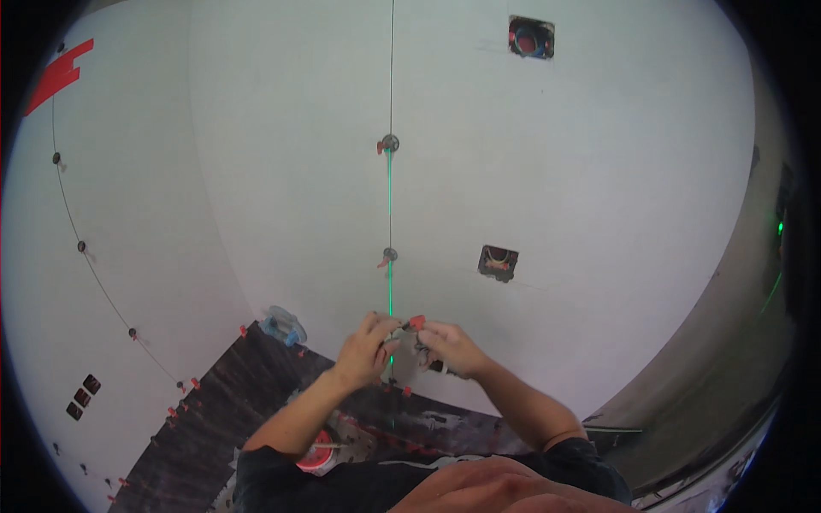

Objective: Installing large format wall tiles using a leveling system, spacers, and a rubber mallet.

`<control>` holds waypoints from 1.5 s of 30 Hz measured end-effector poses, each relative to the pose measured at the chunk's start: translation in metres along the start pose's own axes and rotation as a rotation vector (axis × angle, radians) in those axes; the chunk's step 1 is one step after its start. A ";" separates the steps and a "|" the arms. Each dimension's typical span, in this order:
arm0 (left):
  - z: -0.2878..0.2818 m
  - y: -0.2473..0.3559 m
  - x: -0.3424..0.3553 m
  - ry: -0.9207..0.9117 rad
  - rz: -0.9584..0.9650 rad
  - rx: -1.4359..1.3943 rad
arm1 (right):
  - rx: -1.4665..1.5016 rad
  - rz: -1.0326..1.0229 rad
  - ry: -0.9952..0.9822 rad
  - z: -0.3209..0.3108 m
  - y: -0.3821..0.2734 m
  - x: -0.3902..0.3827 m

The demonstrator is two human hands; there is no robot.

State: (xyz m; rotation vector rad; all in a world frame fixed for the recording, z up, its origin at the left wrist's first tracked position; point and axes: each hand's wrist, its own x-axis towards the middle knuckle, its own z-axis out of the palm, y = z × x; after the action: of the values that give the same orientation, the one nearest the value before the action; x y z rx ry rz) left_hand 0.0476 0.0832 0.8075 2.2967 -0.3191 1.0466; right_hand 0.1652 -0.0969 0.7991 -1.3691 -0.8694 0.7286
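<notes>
Low in front of the pale tiled wall (282, 188), my two hands meet at a vertical seam lit by a green laser line (390, 188). My right hand (453, 349) pinches a small tile leveler with a red handle (417, 321). The curled fingertips of my left hand (364, 355) meet its dark end from the other side; their exact grip is partly hidden. Two similar levelers, an upper one (390, 143) and a lower one (390, 255), sit on the seam above my hands, each a dark round knob with a red handle.
Cutout boxes with wires open in the wall, one high (530, 38) and one lower (499, 263). More levelers follow a left seam (81, 246). A blue-grey suction cup tool (282, 326) stands by dark lower tiles (282, 368). Below lies a red-and-white tub (318, 457).
</notes>
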 end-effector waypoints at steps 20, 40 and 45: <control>-0.092 -0.006 0.180 -0.011 0.361 0.059 | -0.596 -0.757 0.308 -0.011 -0.143 0.065; -0.216 0.096 0.409 0.380 -0.237 0.232 | -1.544 -1.329 0.680 -0.091 -0.295 0.086; -0.266 0.089 0.414 -0.254 0.234 -0.197 | -1.485 -1.435 0.651 -0.087 -0.297 0.089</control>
State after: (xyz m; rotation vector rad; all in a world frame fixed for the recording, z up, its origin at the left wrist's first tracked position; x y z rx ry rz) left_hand 0.1209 0.1826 1.2921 2.2496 -0.7740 0.7890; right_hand 0.2697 -0.0899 1.1035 -1.4496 -1.5306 -1.6820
